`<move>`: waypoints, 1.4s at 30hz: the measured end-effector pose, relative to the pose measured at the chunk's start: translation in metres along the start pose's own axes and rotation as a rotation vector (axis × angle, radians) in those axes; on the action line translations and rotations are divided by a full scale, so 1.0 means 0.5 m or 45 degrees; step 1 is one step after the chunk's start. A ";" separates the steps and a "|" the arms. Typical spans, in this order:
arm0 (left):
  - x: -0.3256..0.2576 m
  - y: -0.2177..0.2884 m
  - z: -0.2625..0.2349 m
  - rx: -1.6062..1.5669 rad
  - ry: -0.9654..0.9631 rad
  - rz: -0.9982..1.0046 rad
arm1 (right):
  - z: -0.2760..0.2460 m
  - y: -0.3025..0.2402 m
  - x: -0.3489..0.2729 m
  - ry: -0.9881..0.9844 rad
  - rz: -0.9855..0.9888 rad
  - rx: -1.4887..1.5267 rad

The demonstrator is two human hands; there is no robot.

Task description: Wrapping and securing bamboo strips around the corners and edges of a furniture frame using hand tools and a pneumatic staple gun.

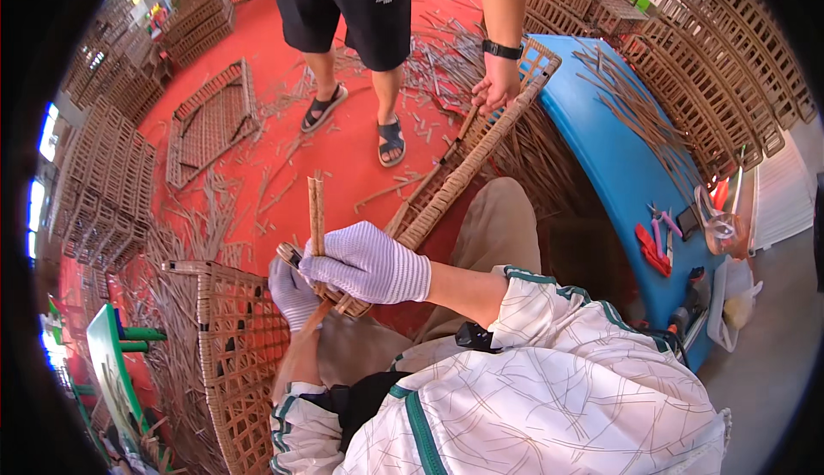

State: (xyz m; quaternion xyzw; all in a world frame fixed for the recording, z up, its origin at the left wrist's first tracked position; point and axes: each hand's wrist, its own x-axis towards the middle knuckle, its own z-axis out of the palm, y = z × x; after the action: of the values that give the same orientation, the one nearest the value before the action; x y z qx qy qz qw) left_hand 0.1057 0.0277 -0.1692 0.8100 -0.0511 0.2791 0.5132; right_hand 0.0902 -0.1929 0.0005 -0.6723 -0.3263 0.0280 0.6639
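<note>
My right hand (369,262), in a white knit glove, is closed on a flat brown wicker strip (316,205) whose end sticks up above the fist. My gloved left hand (293,293) sits just beside it, wrapped round the near end of a long woven wicker frame (446,193); its fingers are partly hidden. From my lap the frame slants up to the far right, where a standing person's hand (498,83) with a dark wristband touches it. Left of my knees leans a woven wicker panel (204,329) with an open grid.
A blue table (592,145) at the right bears loose strips (639,102), red-handled pliers (654,250) and a plastic jug (719,222). Stacked wicker baskets (107,187) line both sides. Cut strips litter the red floor (279,153). A green stool (110,363) stands lower left.
</note>
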 end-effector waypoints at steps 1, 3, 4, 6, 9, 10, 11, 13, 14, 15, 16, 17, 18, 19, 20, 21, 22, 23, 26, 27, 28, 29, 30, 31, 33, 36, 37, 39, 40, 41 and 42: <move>-0.003 0.001 0.007 -0.285 0.041 -0.252 | -0.001 0.001 0.002 -0.014 -0.019 -0.053; -0.003 -0.014 0.009 -0.629 0.108 -0.559 | -0.001 -0.008 0.011 -0.020 0.038 0.013; -0.003 -0.023 0.010 -0.969 0.182 -0.843 | -0.003 -0.001 0.012 -0.018 0.074 0.075; -0.004 -0.011 0.013 -1.052 0.193 -0.882 | -0.001 0.013 0.016 -0.025 0.026 -0.026; 0.004 0.017 0.023 -1.041 0.373 -0.963 | -0.010 -0.010 0.023 -0.100 0.088 -0.024; -0.010 0.007 0.024 -1.044 0.386 -0.997 | -0.014 -0.004 0.024 -0.113 0.121 -0.022; -0.029 -0.004 0.024 -0.959 0.281 -0.845 | -0.015 0.001 0.020 -0.087 0.073 0.012; -0.055 -0.027 0.006 -0.774 0.085 -0.536 | -0.018 -0.009 0.025 -0.056 0.027 0.128; -0.052 -0.039 -0.009 -0.773 0.100 -0.561 | -0.016 -0.004 0.024 -0.071 0.050 0.134; -0.047 -0.056 -0.016 -0.541 -0.052 -0.585 | -0.015 0.003 0.017 -0.073 0.011 0.083; -0.041 -0.069 -0.024 -0.307 -0.212 -0.606 | -0.017 0.013 0.012 -0.071 -0.026 0.035; -0.046 -0.055 -0.060 0.243 -0.400 -0.227 | -0.019 0.013 0.014 -0.062 -0.116 -0.063; -0.056 -0.062 -0.045 0.229 -0.403 -0.245 | -0.020 0.017 0.015 -0.068 -0.095 -0.068; -0.065 -0.066 -0.024 -0.258 -0.155 -0.516 | -0.021 0.020 0.014 -0.081 -0.036 -0.038; -0.068 -0.058 -0.005 -0.738 0.106 -0.770 | -0.020 0.021 0.013 -0.090 0.014 -0.006; 0.027 0.029 0.009 0.219 -0.149 -0.045 | -0.010 0.033 0.008 -0.060 -0.041 -0.088; 0.032 0.033 -0.024 0.253 -0.131 -0.053 | 0.009 0.029 0.021 -0.080 -0.054 -0.057; 0.028 0.027 -0.013 0.287 -0.117 -0.043 | 0.003 0.033 0.020 -0.087 -0.044 -0.049; 0.023 0.025 -0.001 0.414 -0.175 -0.059 | -0.011 0.032 0.022 -0.105 -0.030 -0.005; 0.025 0.032 0.002 0.398 -0.176 -0.077 | -0.014 0.029 0.021 -0.110 -0.030 0.017; 0.027 0.039 0.006 0.379 -0.171 -0.095 | -0.015 0.028 0.018 -0.114 -0.031 0.039; 0.030 0.045 0.009 0.374 -0.168 -0.102 | -0.017 0.028 0.016 -0.110 -0.033 0.044; 0.033 0.052 0.010 0.370 -0.169 -0.106 | -0.019 0.026 0.011 -0.133 -0.019 0.010; 0.035 0.058 0.015 0.363 -0.172 -0.120 | -0.022 0.025 0.005 -0.155 -0.004 -0.026; 0.042 0.071 0.024 0.346 -0.180 -0.164 | -0.041 0.026 -0.002 -0.397 0.143 -0.013; 0.061 0.084 0.014 0.464 -0.255 0.088 | -0.022 0.027 -0.020 -0.456 0.213 -0.004; 0.065 0.086 0.001 0.567 -0.317 0.349 | -0.010 0.024 -0.023 -0.271 0.148 -0.009; 0.056 0.082 0.003 0.341 -0.344 0.174 | -0.022 0.026 -0.024 -0.219 0.121 0.032; 0.044 0.069 0.022 0.095 -0.376 -0.011 | -0.035 0.028 -0.024 -0.167 0.112 0.063; -0.006 0.012 0.024 -0.778 -0.045 -0.590 | -0.027 0.016 -0.012 -0.133 0.011 0.063; -0.014 0.003 0.013 -1.336 0.030 -0.724 | -0.027 0.011 -0.009 -0.155 -0.052 0.093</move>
State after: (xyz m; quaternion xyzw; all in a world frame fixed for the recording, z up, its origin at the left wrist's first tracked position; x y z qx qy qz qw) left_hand 0.1021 0.0199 -0.1736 0.4270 0.0425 0.0773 0.8999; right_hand 0.0950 -0.2062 -0.0047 -0.6378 -0.3786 0.0673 0.6674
